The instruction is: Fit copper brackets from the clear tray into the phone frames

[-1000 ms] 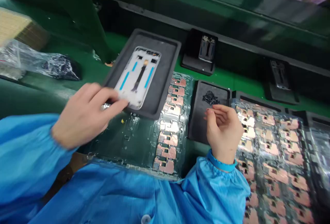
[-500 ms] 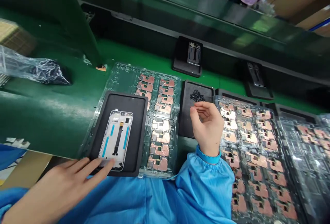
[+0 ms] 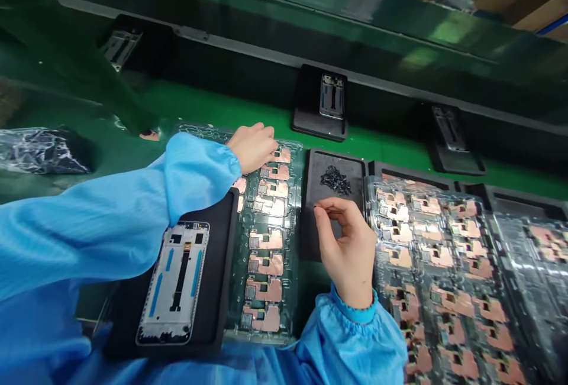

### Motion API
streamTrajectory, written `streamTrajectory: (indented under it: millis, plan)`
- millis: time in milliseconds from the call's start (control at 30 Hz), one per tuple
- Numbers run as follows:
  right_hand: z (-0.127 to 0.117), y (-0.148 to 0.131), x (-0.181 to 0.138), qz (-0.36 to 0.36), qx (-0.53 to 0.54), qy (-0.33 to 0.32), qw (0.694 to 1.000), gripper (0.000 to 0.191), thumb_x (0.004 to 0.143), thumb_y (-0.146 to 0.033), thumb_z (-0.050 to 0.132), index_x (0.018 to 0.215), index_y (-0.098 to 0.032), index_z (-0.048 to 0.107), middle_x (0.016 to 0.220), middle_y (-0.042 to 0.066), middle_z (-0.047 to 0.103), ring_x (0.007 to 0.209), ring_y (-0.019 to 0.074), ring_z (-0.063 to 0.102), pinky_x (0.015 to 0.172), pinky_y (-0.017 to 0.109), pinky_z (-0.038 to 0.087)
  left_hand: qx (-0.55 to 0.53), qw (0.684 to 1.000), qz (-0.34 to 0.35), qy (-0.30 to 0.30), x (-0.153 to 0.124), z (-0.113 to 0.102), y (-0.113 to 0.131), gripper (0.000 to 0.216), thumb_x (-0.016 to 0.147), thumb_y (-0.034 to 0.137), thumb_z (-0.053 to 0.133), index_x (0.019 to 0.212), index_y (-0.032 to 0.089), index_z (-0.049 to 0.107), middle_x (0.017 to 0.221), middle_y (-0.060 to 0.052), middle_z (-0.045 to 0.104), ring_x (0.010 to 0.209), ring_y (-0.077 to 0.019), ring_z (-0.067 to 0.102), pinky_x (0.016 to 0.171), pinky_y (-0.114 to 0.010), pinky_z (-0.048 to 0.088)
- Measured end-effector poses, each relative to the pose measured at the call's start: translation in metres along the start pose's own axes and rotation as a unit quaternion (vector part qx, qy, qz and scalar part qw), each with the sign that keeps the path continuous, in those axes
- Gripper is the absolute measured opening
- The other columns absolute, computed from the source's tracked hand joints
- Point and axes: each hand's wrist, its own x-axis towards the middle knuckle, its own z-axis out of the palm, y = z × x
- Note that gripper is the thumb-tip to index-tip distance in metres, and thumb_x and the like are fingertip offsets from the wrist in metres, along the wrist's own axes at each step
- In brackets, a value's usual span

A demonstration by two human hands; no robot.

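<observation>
My left hand [image 3: 252, 147] reaches over the far end of a clear plastic tray [image 3: 290, 255], its fingers curled down among the phone circuit boards [image 3: 266, 237]. Its fingertips are hidden, so I cannot make out what they grip. Thumb and forefinger of my right hand [image 3: 348, 243] pinch together beside the small dark pieces [image 3: 336, 180] in a black tray [image 3: 315, 163]. A tiny dark speck shows at that pinch, too small to name. Below my left sleeve, a phone frame [image 3: 175, 284] with blue strips lies in another black tray [image 3: 217, 308].
More clear trays of boards [image 3: 444, 255] stand on the right. Along the green line at the back lie black trays with phone frames [image 3: 332, 98]. A green post [image 3: 89, 65] rises at the left, near a plastic-wrapped bundle [image 3: 39, 151].
My left hand has left the phone frame and moved up and right to the boards' far end. My right hand keeps its pinch near the dark pieces. The camera view has shifted slightly.
</observation>
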Motion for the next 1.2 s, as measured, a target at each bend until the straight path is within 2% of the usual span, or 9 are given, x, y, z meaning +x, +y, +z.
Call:
streamTrajectory:
  millis: [133, 267, 400, 500, 667, 800, 1033, 1100, 1200]
  plan:
    - [0.008, -0.005, -0.001, 0.011, 0.046, 0.018, 0.999, 0.006, 0.097, -0.025, 0.064, 0.103, -0.024, 0.062, 0.096, 0.003, 0.072, 0.09, 0.0196, 0.071, 0.082, 0.034, 0.059, -0.062, 0.997, 0.026, 0.027, -0.017, -0.014, -0.002, 0.016, 0.096, 0.024, 0.056, 0.101, 0.019, 0.07, 0.108, -0.006, 0.072, 0.103, -0.026, 0.064, 0.078, -0.034, 0.048]
    - [0.021, -0.023, -0.012, 0.009, 0.141, 0.015, 0.99, 0.013, 0.095, -0.02, 0.068, 0.102, -0.025, 0.058, 0.096, 0.002, 0.074, 0.093, 0.019, 0.074, 0.084, 0.033, 0.061, -0.244, 0.969, 0.008, 0.051, -0.075, -0.032, 0.01, 0.022, 0.096, 0.033, 0.054, 0.111, 0.026, 0.069, 0.08, 0.002, 0.073, 0.07, -0.0181, 0.068, 0.063, -0.03, 0.05]
    - [0.034, -0.043, -0.028, -0.009, 0.181, -0.026, 0.983, 0.018, 0.094, -0.014, 0.069, 0.101, -0.026, 0.056, 0.099, 0.002, 0.076, 0.097, 0.0192, 0.075, 0.089, 0.035, 0.061, -0.374, 0.927, -0.016, 0.0, -0.149, -0.033, 0.028, 0.035, 0.095, 0.038, 0.057, 0.128, 0.036, 0.067, 0.087, 0.003, 0.077, 0.07, -0.0184, 0.071, 0.059, -0.029, 0.056]
    - [0.038, -0.051, -0.036, -0.021, 0.166, -0.056, 0.984, 0.019, 0.094, -0.013, 0.07, 0.1, -0.026, 0.058, 0.1, 0.002, 0.077, 0.096, 0.0197, 0.076, 0.087, 0.034, 0.062, -0.425, 0.903, -0.061, -0.012, -0.177, -0.024, 0.033, 0.044, 0.096, 0.041, 0.058, 0.14, 0.037, 0.061, 0.092, 0.002, 0.078, 0.073, -0.019, 0.074, 0.056, -0.027, 0.058]
    - [0.041, -0.053, -0.042, -0.007, 0.158, -0.069, 0.985, 0.02, 0.093, -0.014, 0.072, 0.099, -0.025, 0.057, 0.1, 0.002, 0.078, 0.095, 0.0194, 0.077, 0.083, 0.03, 0.064, -0.472, 0.874, -0.109, -0.022, -0.184, -0.015, 0.031, 0.045, 0.097, 0.037, 0.058, 0.14, 0.026, 0.063, 0.084, 0.0, 0.076, 0.064, -0.0163, 0.072, 0.053, -0.024, 0.058]
    - [0.046, -0.054, -0.043, -0.048, 0.117, -0.06, 0.99, 0.022, 0.091, -0.01, 0.074, 0.096, -0.025, 0.058, 0.1, 0.0, 0.079, 0.093, 0.0177, 0.078, 0.084, 0.027, 0.063, -0.506, 0.856, -0.105, -0.01, -0.187, -0.013, 0.032, 0.042, 0.098, 0.034, 0.058, 0.139, 0.025, 0.063, 0.08, 0.002, 0.074, 0.065, -0.0133, 0.072, 0.057, -0.021, 0.059]
    - [0.054, -0.055, -0.044, -0.159, 0.048, -0.021, 0.986, 0.025, 0.089, -0.002, 0.073, 0.096, -0.023, 0.061, 0.097, 0.002, 0.078, 0.093, 0.0179, 0.077, 0.087, 0.029, 0.062, -0.483, 0.87, -0.1, -0.009, -0.19, -0.01, 0.034, 0.038, 0.099, 0.033, 0.056, 0.135, 0.027, 0.065, 0.078, 0.004, 0.072, 0.064, -0.0112, 0.07, 0.057, -0.019, 0.056]
    - [0.054, -0.056, -0.044, -0.148, 0.049, -0.019, 0.988, 0.025, 0.088, -0.003, 0.074, 0.095, -0.024, 0.061, 0.096, 0.001, 0.078, 0.092, 0.0181, 0.077, 0.086, 0.03, 0.062, -0.466, 0.88, -0.093, -0.008, -0.191, -0.01, 0.033, 0.039, 0.1, 0.034, 0.055, 0.137, 0.028, 0.065, 0.081, 0.003, 0.074, 0.067, -0.0124, 0.07, 0.057, -0.02, 0.055]
    - [0.051, -0.057, -0.044, -0.048, 0.092, -0.051, 0.993, 0.022, 0.089, -0.01, 0.076, 0.093, -0.025, 0.06, 0.095, 0.001, 0.078, 0.089, 0.0182, 0.076, 0.078, 0.029, 0.063, -0.445, 0.893, -0.073, -0.01, -0.193, -0.011, 0.032, 0.041, 0.1, 0.033, 0.053, 0.14, 0.029, 0.062, 0.091, 0.001, 0.075, 0.072, -0.0138, 0.07, 0.056, -0.021, 0.054]
